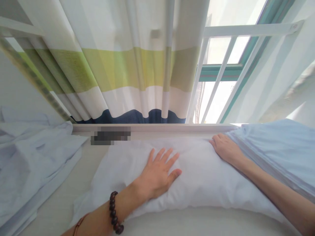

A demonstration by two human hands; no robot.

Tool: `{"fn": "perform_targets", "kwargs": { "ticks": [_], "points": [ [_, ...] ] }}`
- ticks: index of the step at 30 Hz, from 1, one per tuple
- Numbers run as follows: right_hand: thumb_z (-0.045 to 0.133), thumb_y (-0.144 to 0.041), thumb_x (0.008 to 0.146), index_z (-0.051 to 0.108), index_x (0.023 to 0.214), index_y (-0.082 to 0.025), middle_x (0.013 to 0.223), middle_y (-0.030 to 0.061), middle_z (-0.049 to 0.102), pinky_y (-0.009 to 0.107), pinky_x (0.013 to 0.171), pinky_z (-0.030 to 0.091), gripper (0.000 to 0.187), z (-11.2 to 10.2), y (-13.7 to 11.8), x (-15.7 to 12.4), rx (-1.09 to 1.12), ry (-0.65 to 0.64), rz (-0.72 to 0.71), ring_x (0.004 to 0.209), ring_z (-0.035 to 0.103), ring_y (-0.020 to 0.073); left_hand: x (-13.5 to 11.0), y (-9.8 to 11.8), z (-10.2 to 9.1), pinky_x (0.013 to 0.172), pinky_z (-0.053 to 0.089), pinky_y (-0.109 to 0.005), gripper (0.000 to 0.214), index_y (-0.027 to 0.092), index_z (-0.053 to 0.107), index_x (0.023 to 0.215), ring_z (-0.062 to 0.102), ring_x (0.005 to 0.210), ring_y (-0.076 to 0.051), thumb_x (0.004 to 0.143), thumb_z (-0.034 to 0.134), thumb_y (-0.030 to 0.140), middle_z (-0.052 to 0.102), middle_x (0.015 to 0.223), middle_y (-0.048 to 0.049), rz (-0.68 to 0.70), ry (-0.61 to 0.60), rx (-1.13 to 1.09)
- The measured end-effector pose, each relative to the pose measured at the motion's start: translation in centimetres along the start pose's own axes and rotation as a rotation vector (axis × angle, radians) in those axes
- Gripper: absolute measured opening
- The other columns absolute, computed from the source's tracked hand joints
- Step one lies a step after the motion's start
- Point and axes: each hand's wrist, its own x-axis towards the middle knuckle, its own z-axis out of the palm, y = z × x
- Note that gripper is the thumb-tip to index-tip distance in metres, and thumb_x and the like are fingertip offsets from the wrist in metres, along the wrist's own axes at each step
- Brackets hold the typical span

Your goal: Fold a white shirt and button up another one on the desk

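Note:
A white pillow (197, 177) lies across the head of a bed, against the pale headboard rail (152, 128). My left hand (158, 172) rests flat on its middle with fingers spread; a dark bead bracelet (115, 213) circles that wrist. My right hand (225, 147) lies on the pillow's far right upper edge, fingers curled down over the edge, next to a light blue sheet (280, 150). Whether those fingers grip the pillow is hidden.
A crumpled pale blue sheet (27, 164) is heaped at the left. Behind the headboard hangs a striped curtain (123, 72) in white, green and navy. A barred window (221, 82) stands at the right. Bare mattress (64, 200) shows at the lower left.

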Motion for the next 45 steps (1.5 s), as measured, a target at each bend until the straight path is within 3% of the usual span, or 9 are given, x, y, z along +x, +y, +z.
{"fn": "perform_targets", "kwargs": {
  "ticks": [6,9,12,15,19,25,36,41,45],
  "points": [
    [0.035,-0.028,0.098,0.06,0.093,-0.011,0.095,0.0149,0.061,0.037,0.073,0.042,0.031,-0.5,0.5,-0.1,-0.073,-0.046,-0.006,0.092,0.058,0.0298,-0.4,-4.0,1.9,0.113,0.008,-0.063,0.06,0.032,0.028,0.147,0.015,0.144,-0.031,0.095,0.025,0.059,0.022,0.156,-0.0008,-0.153,0.081,0.065],
    [0.04,-0.019,0.093,0.061,0.102,-0.008,0.103,0.019,0.061,0.04,0.078,0.043,0.025,-2.9,-0.5,-0.3,-0.102,-0.052,-0.001,0.097,0.058,0.0323,-0.6,-4.2,1.7,0.108,0.007,-0.07,0.062,0.033,0.027,0.148,0.012,0.144,-0.037,0.093,0.027,0.062,0.018,0.157,-0.0005,-0.217,0.06,0.099],
    [0.047,-0.023,0.09,0.045,0.133,-0.007,0.122,0.021,0.056,0.042,0.084,0.043,0.046,-7.0,-4.5,-0.6,-0.034,-0.033,-0.07,0.108,0.054,0.0342,-0.2,-3.5,1.3,0.105,0.008,-0.074,0.064,0.032,0.025,0.149,0.01,0.143,-0.039,0.092,0.027,0.061,0.014,0.158,-0.0017,-0.254,0.013,0.111],
    [0.038,-0.03,0.095,0.04,0.14,-0.008,0.13,0.0194,0.054,0.04,0.086,0.045,0.05,-10.1,-10.6,-1.1,0.134,-0.037,-0.181,0.112,0.054,0.0324,0.7,-3.0,0.8,0.105,0.013,-0.073,0.064,0.03,0.028,0.148,0.015,0.142,-0.04,0.092,0.025,0.062,0.019,0.157,-0.005,-0.271,-0.035,0.122],
    [0.028,-0.029,0.099,0.035,0.143,0.0,0.145,0.0205,0.041,0.042,0.107,0.03,0.054,-8.0,-15.5,-2.0,0.218,-0.083,-0.197,0.133,0.038,0.0312,1.1,-3.6,0.8,0.112,0.02,-0.059,0.056,0.024,0.037,0.145,0.028,0.14,-0.033,0.097,0.025,0.05,0.034,0.152,-0.0081,-0.245,0.035,0.164],
    [0.021,-0.054,0.097,0.031,0.148,-0.025,0.155,0.005,0.027,0.045,0.115,0.016,0.059,-2.0,-10.7,-2.8,0.306,-0.106,-0.107,0.143,0.02,0.0244,-0.9,-7.0,1.6,0.116,0.018,-0.052,0.053,0.027,0.033,0.146,0.024,0.142,-0.024,0.098,0.025,0.048,0.028,0.154,-0.0011,-0.178,0.092,0.168],
    [0.025,-0.049,0.098,0.033,0.147,-0.016,0.154,0.0109,0.026,0.046,0.113,0.025,0.06,0.5,-2.3,-2.8,0.25,-0.077,-0.056,0.142,0.023,0.0261,-5.0,-12.8,1.3,0.113,0.028,-0.047,0.059,0.014,0.044,0.14,0.036,0.137,-0.026,0.096,0.028,0.049,0.039,0.148,-0.0127,-0.205,0.216,0.247],
    [0.037,-0.038,0.097,0.042,0.14,-0.006,0.151,0.0223,0.031,0.051,0.113,0.023,0.054,-1.8,-3.2,-4.4,0.154,0.042,-0.072,0.14,0.027,0.0323,-5.0,-9.6,-0.8,0.11,0.029,-0.053,0.045,0.015,0.051,0.129,0.047,0.127,-0.028,0.095,0.033,0.04,0.054,0.135,-0.0141,-0.126,0.243,0.182],
    [0.041,-0.044,0.095,0.039,0.14,-0.017,0.147,0.0155,0.039,0.045,0.107,0.037,0.052,-5.7,-6.3,-9.1,0.339,0.101,-0.424,0.137,0.034,0.0272,-5.8,-3.9,-2.3,0.097,0.044,-0.039,0.026,0.022,0.055,0.108,0.053,0.109,-0.024,0.084,0.054,0.029,0.058,0.116,-0.0081,0.232,0.169,0.017]
  ]
}}
